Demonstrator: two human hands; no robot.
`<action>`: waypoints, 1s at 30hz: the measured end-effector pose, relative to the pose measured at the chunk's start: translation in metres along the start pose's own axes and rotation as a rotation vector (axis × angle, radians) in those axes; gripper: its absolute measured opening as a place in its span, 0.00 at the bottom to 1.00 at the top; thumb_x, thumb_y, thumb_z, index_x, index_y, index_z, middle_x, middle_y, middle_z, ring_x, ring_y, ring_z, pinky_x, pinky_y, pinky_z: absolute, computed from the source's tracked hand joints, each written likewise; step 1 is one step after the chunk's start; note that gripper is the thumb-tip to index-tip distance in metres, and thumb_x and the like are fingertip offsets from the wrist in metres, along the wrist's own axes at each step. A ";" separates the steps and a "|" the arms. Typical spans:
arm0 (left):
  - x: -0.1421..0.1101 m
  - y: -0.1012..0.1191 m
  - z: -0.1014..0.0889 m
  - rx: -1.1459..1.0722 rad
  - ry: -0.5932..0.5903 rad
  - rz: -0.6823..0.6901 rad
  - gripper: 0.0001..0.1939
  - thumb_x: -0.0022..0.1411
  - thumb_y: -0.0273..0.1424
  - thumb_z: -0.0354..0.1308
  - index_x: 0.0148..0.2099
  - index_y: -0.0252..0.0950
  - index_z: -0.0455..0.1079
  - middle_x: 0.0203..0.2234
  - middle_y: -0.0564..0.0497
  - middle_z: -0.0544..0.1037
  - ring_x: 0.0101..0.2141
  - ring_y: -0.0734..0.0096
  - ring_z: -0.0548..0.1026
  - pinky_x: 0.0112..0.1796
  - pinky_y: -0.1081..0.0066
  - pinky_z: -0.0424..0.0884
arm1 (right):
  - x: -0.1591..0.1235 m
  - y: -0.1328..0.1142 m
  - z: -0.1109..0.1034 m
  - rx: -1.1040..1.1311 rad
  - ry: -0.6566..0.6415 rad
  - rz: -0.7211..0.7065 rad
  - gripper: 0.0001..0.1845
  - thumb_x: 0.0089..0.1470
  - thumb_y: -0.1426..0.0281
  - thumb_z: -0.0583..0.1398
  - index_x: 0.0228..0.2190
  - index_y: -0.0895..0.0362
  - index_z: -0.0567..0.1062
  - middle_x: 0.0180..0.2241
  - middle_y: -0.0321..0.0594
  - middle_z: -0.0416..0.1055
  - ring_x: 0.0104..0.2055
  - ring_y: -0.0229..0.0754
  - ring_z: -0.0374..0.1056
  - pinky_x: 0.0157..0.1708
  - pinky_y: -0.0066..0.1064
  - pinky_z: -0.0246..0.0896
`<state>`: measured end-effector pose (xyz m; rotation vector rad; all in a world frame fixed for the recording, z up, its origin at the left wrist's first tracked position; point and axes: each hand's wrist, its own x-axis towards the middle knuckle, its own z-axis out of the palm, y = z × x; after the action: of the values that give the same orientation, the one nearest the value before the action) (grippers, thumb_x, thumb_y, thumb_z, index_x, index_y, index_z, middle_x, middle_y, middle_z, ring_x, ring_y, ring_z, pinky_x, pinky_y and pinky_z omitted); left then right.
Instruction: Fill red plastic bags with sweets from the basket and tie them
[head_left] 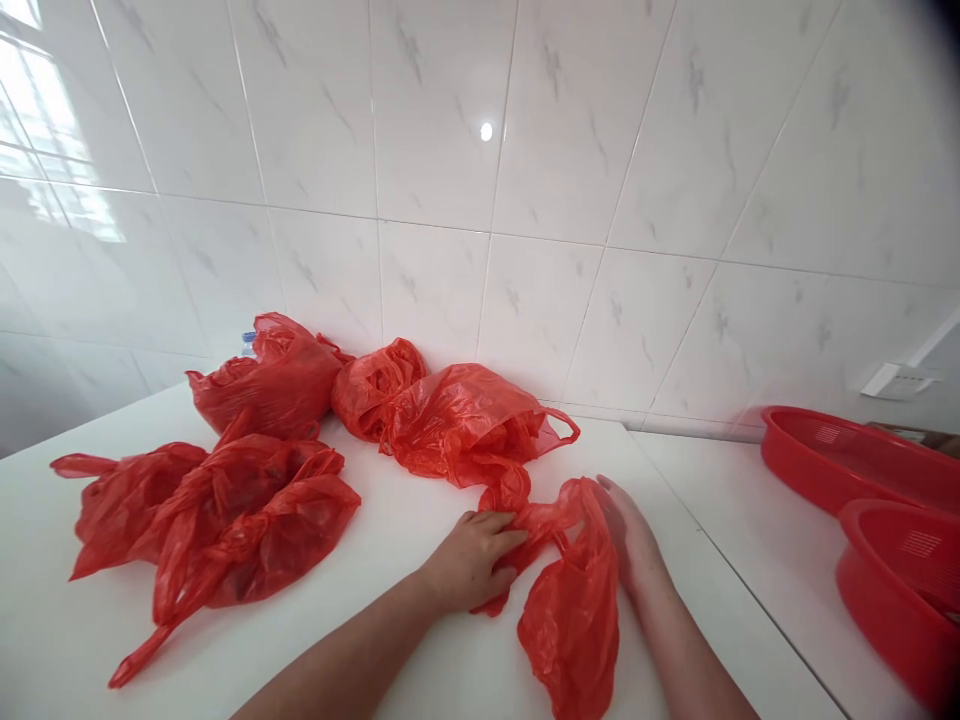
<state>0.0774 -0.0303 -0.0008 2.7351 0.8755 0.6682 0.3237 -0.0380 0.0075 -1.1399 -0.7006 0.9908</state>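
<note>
A crumpled red plastic bag [574, 620] lies on the white table between my two hands. My left hand [476, 560] is closed over the bag's gathered left part, its fingers curled onto the plastic. Along the bag's right side rests my right hand [630, 530], with its fingers stretched out and partly covered by the plastic. Just beyond them, a fuller red plastic bag [465, 410] with a loop handle touches the near one or lies very close to it; I cannot tell which.
More red plastic bags [255, 520] lie at the left, several tied or twisted. Another bulky red bag [274, 380] stands behind, a blue-capped bottle [248, 343] partly hidden by it. Two red plastic baskets [802, 465] sit at the right. A tiled wall [435, 280] closes the back.
</note>
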 end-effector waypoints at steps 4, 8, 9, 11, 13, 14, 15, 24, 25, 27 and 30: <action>0.006 -0.012 0.000 -0.034 0.042 -0.035 0.25 0.55 0.24 0.51 0.56 0.41 0.63 0.53 0.47 0.68 0.51 0.60 0.67 0.53 0.61 0.60 | -0.019 0.000 -0.016 -0.264 0.101 -0.033 0.30 0.49 0.51 0.57 0.52 0.45 0.63 0.53 0.37 0.63 0.49 0.47 0.66 0.45 0.37 0.64; 0.019 -0.021 0.003 -0.013 0.031 -0.154 0.20 0.54 0.19 0.47 0.48 0.37 0.64 0.41 0.47 0.74 0.43 0.66 0.71 0.44 0.68 0.66 | -0.042 0.005 -0.014 -0.536 -0.076 -0.047 0.32 0.50 0.56 0.58 0.55 0.43 0.58 0.53 0.37 0.63 0.50 0.47 0.65 0.43 0.36 0.64; 0.024 -0.023 0.004 -0.002 0.028 -0.195 0.18 0.54 0.18 0.46 0.46 0.37 0.64 0.36 0.48 0.75 0.38 0.67 0.71 0.39 0.70 0.67 | -0.045 0.006 -0.012 -0.584 -0.108 -0.063 0.32 0.49 0.58 0.59 0.56 0.42 0.58 0.53 0.37 0.64 0.49 0.47 0.65 0.43 0.37 0.64; 0.036 -0.029 0.006 0.021 0.041 -0.256 0.16 0.54 0.17 0.45 0.43 0.36 0.64 0.31 0.50 0.73 0.32 0.69 0.71 0.33 0.71 0.67 | -0.045 0.009 -0.009 -0.663 -0.126 -0.113 0.32 0.49 0.64 0.58 0.55 0.41 0.58 0.53 0.36 0.64 0.48 0.47 0.66 0.43 0.37 0.64; 0.049 -0.035 0.007 0.048 0.076 -0.284 0.15 0.53 0.16 0.45 0.40 0.36 0.64 0.34 0.49 0.72 0.33 0.70 0.70 0.34 0.71 0.67 | -0.041 0.010 -0.008 -0.677 -0.088 -0.130 0.31 0.49 0.68 0.55 0.55 0.41 0.59 0.51 0.35 0.66 0.46 0.46 0.67 0.42 0.38 0.65; 0.055 -0.038 0.007 0.069 0.098 -0.298 0.15 0.53 0.16 0.46 0.39 0.36 0.65 0.38 0.48 0.71 0.36 0.69 0.70 0.37 0.70 0.66 | -0.039 0.010 -0.009 -0.647 -0.066 -0.114 0.31 0.49 0.69 0.53 0.55 0.41 0.58 0.49 0.35 0.68 0.44 0.46 0.69 0.40 0.38 0.65; 0.061 -0.041 0.007 0.094 0.121 -0.315 0.14 0.52 0.16 0.47 0.37 0.36 0.66 0.41 0.46 0.70 0.40 0.66 0.70 0.40 0.68 0.66 | -0.036 0.010 -0.011 -0.598 -0.047 -0.084 0.31 0.49 0.69 0.53 0.55 0.42 0.58 0.47 0.36 0.69 0.42 0.45 0.70 0.38 0.38 0.66; 0.096 -0.062 0.017 0.186 0.119 -0.456 0.11 0.62 0.29 0.46 0.38 0.35 0.70 0.36 0.44 0.72 0.36 0.62 0.72 0.37 0.65 0.66 | -0.026 0.000 -0.028 -0.173 0.002 0.139 0.35 0.36 0.75 0.55 0.51 0.48 0.63 0.40 0.37 0.73 0.33 0.47 0.71 0.28 0.36 0.67; 0.098 -0.062 0.018 0.182 0.118 -0.452 0.12 0.63 0.33 0.47 0.42 0.37 0.69 0.38 0.45 0.72 0.37 0.61 0.72 0.38 0.65 0.66 | -0.026 0.000 -0.029 -0.139 0.002 0.149 0.35 0.35 0.76 0.55 0.50 0.48 0.63 0.38 0.37 0.74 0.32 0.46 0.71 0.27 0.35 0.67; 0.100 -0.063 0.020 0.173 0.114 -0.447 0.18 0.60 0.42 0.50 0.50 0.40 0.66 0.40 0.46 0.73 0.41 0.59 0.71 0.41 0.64 0.65 | -0.024 0.000 -0.031 -0.068 -0.008 0.154 0.32 0.34 0.77 0.55 0.46 0.50 0.67 0.33 0.36 0.74 0.29 0.45 0.70 0.25 0.33 0.64; 0.100 -0.064 0.022 0.169 0.106 -0.463 0.30 0.56 0.49 0.53 0.56 0.40 0.60 0.42 0.45 0.73 0.45 0.55 0.70 0.43 0.61 0.65 | -0.022 0.000 -0.032 0.021 -0.039 0.169 0.20 0.35 0.76 0.57 0.35 0.54 0.72 0.27 0.36 0.72 0.27 0.43 0.68 0.24 0.31 0.62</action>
<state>0.1280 0.0792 -0.0041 2.5022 1.5862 0.6694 0.3424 -0.0716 -0.0012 -1.1782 -0.6312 1.1630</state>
